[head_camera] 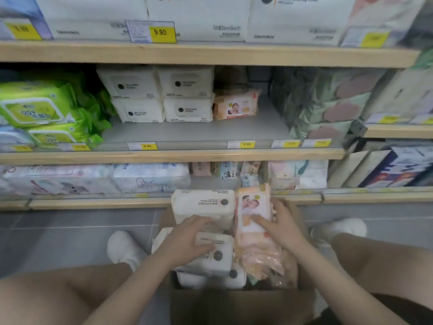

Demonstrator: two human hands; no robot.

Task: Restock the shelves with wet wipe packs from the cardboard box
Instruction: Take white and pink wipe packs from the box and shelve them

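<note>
White wet wipe packs (212, 254) and peach packs (254, 216) fill the cardboard box (241, 303) on the floor below the shelf edge. The left hand (187, 238) lies spread on white packs; the right hand (280, 227) grips a peach pack. The box's far wall is hidden.

- Box (241, 306): matt brown cardboard.
- White packs (203, 202): soft plastic film, low sheen.
- Peach packs (253, 245): glossy, crinkled plastic.
- Green packs (39, 106), far left: shiny plastic wrap.
- Shelf edges (187, 53): pale, matt wood look.
- Floor (70, 231): smooth grey tiles.
</note>
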